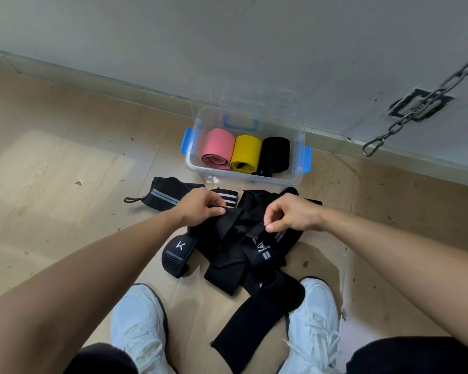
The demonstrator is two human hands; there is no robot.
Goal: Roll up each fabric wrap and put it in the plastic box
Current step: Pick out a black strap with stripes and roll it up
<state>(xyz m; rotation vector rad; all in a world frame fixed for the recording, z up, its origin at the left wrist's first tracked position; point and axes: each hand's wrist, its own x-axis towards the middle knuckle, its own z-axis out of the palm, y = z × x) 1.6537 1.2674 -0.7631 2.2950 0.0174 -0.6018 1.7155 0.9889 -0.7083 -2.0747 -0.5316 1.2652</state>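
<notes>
Both hands pinch one black fabric wrap [235, 225] atop the tangled pile near the clear plastic box [297, 157]: left hand [200, 207], right hand [289, 214]. Risk: lifting drags neighbouring wraps, loose roll.

A clear plastic box [299, 157] with blue latches stands open at upper centre of the frame. Inside, three rolled wraps lie side by side: a pink roll [219, 147], a yellow roll [247, 151] and a black roll [275, 152]. Just below the box, a tangled heap of unrolled black wraps [227, 255] sprawls mid-frame. A grey-striped wrap [165, 197] lies flat at the heap's upper left.
</notes>
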